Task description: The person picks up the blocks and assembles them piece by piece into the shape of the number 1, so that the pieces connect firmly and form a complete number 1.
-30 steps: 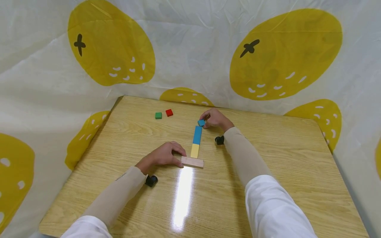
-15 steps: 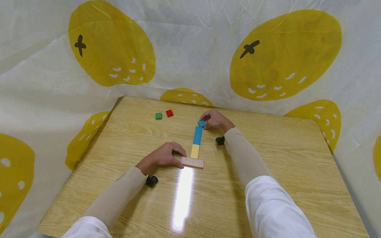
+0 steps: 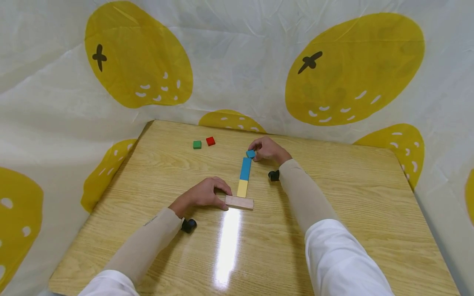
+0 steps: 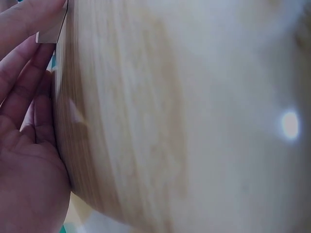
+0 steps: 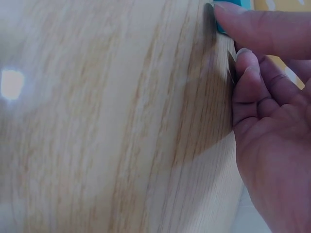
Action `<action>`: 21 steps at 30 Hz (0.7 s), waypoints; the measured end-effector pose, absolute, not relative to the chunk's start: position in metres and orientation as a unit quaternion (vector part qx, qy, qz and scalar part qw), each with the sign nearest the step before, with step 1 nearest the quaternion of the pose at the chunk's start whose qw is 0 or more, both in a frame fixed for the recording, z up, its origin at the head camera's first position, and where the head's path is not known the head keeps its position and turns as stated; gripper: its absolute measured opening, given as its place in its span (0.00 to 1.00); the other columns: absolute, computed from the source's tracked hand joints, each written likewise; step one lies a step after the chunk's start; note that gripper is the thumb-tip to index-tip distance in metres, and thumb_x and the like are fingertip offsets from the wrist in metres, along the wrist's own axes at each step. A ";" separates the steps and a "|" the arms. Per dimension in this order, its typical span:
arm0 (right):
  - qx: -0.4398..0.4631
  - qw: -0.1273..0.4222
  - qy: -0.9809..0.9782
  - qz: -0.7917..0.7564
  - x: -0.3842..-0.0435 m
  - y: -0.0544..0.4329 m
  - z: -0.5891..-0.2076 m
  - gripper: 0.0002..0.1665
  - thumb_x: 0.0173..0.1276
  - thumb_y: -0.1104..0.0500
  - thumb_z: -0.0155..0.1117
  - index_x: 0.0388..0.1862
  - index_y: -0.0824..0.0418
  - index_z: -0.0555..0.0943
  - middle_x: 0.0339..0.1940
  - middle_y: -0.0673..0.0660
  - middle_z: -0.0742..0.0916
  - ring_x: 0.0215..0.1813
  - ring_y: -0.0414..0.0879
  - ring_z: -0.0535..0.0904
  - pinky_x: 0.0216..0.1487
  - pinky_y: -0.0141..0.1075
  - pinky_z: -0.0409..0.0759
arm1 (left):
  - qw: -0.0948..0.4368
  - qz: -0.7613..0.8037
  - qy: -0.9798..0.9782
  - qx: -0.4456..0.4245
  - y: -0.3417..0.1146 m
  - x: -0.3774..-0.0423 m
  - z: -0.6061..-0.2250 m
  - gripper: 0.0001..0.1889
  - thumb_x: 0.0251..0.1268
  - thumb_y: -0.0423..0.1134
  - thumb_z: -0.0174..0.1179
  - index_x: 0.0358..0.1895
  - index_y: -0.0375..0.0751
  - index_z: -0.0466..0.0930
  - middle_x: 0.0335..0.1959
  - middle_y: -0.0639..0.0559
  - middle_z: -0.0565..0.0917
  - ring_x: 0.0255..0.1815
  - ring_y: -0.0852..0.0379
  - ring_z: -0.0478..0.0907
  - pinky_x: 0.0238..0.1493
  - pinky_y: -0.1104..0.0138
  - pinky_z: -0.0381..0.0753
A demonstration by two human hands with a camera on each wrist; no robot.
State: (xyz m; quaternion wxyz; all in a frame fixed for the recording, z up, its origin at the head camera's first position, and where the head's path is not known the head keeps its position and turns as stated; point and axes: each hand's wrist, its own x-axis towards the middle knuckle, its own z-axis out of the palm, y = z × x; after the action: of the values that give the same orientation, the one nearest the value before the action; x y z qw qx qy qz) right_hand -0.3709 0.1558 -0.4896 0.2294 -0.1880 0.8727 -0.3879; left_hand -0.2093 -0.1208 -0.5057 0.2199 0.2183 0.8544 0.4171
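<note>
My left hand (image 3: 205,192) holds the left end of a plain wooden block (image 3: 239,202) between thumb and fingers; the left wrist view shows that block's end (image 4: 50,30) by the thumb. Beyond the plain block, a yellow block (image 3: 242,188) and a longer blue block (image 3: 245,169) lie end to end, leading away from it. My right hand (image 3: 269,149) pinches a small blue block (image 3: 250,153), turned at an angle right at the far end of the long blue one. In the right wrist view the thumb presses on the small block's teal-blue edge (image 5: 222,25).
A green block (image 3: 197,144) and a red block (image 3: 210,141) lie side by side toward the back of the wooden table (image 3: 352,197). Behind the table hangs a white cloth (image 3: 237,61) with large yellow fruit prints. A bright light reflection crosses the table's front.
</note>
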 end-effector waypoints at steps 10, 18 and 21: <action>-0.189 0.234 0.871 -0.389 -0.369 0.156 -0.488 0.24 0.60 0.72 0.72 0.57 0.64 0.86 0.53 0.62 0.86 0.49 0.52 0.76 0.51 0.41 0.79 | 0.221 0.417 0.854 0.220 -0.120 -0.208 -0.504 0.16 0.49 0.46 0.84 0.43 0.57 0.92 0.52 0.58 0.88 0.59 0.55 0.76 0.65 0.55 0.75; -0.191 0.227 0.873 -0.387 -0.371 0.155 -0.491 0.23 0.60 0.71 0.73 0.56 0.64 0.86 0.52 0.62 0.87 0.49 0.52 0.76 0.52 0.40 0.79 | 0.220 0.412 0.857 0.217 -0.120 -0.209 -0.506 0.16 0.49 0.47 0.84 0.43 0.59 0.92 0.53 0.58 0.87 0.60 0.55 0.76 0.66 0.54 0.74; -0.190 0.225 0.875 -0.384 -0.372 0.156 -0.492 0.23 0.60 0.70 0.73 0.56 0.63 0.86 0.53 0.61 0.88 0.50 0.52 0.77 0.55 0.41 0.80 | 0.219 0.411 0.858 0.218 -0.120 -0.209 -0.506 0.17 0.49 0.48 0.84 0.44 0.59 0.92 0.53 0.59 0.87 0.60 0.55 0.76 0.67 0.53 0.74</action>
State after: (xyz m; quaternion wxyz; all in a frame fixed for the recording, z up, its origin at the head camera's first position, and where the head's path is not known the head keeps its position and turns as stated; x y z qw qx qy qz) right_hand -0.3721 0.1559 -0.4922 0.2254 -0.1902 0.8748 -0.3844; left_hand -0.2089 -0.1202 -0.5062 0.2190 0.2181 0.8577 0.4109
